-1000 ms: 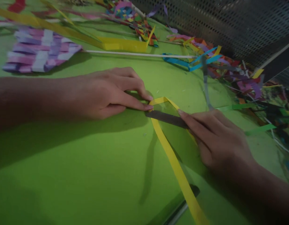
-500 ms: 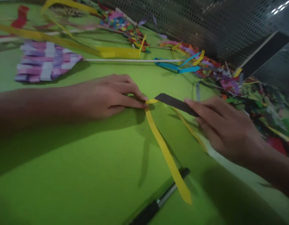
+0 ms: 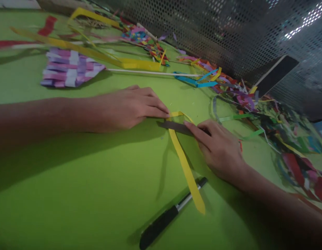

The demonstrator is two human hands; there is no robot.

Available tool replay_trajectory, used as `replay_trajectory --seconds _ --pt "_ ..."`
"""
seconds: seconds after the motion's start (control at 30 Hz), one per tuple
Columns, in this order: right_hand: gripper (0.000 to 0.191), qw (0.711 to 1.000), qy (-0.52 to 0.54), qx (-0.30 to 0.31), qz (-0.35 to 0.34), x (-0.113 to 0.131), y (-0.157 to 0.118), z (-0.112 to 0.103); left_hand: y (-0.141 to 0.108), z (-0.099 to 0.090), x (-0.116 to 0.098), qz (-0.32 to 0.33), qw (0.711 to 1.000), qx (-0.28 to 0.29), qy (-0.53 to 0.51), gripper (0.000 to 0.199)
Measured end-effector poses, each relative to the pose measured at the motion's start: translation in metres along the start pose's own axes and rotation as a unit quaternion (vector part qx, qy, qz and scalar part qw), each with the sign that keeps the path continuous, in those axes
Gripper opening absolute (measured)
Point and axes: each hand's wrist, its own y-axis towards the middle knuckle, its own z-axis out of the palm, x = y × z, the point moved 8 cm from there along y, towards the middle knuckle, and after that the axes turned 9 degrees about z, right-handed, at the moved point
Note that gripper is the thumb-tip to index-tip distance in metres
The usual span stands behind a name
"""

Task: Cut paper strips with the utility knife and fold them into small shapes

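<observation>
My left hand [image 3: 136, 109] rests low over the table, its fingertips closed on the folded end of a yellow paper strip [image 3: 185, 161]. One length of that strip runs down toward me, and the other passes behind my right hand. My right hand [image 3: 215, 147] pinches a black paper strip [image 3: 178, 127], which lies across the yellow one just below the left fingertips. Under the tip of the yellow strip is a black-and-silver pen [image 3: 174, 213], slanting across the green table.
A woven purple-and-white paper piece on a stick [image 3: 73, 67] lies beyond my left hand. Blue paper strips [image 3: 196, 81] lie at the stick's far end. Coloured paper scraps [image 3: 239, 93] pile along a perforated metal panel [image 3: 215, 38], where a black board [image 3: 277, 74] leans.
My right hand has moved left and nearer to me, bringing the black strip from above the yellow strip to across it. The left hand keeps its pinch. The view has shifted slightly.
</observation>
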Motion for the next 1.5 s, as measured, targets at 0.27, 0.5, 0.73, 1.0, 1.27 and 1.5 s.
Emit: replay_trajectory --seconds 0.27,0.5,0.73,1.0,1.27,1.5 --pt "0.05 0.999 0.029 0.003 0.017 0.003 0.0 -0.005 0.0 0.003 -0.025 -0.033 0.999 -0.024 0.036 0.055" --pt "0.049 0.999 0.007 -0.037 0.009 0.006 -0.003 -0.005 0.02 0.012 -0.057 -0.113 0.991 -0.042 0.063 0.065" --pt "0.044 0.998 0.04 -0.052 0.007 0.006 -0.003 -0.007 0.044 0.012 -0.046 -0.12 0.989 -0.035 0.083 0.062" --pt "0.05 0.998 0.047 -0.034 0.014 -0.004 -0.006 -0.005 0.029 0.016 -0.035 -0.059 0.997 -0.042 0.027 0.072" --pt "0.044 0.996 0.044 0.013 0.077 -0.005 -0.002 -0.005 0.018 0.016 -0.027 -0.022 1.0 -0.014 -0.013 0.082" --pt "0.051 0.999 0.03 0.018 0.041 -0.004 0.0 -0.002 0.015 0.015 -0.026 -0.02 1.0 0.012 0.004 0.073"
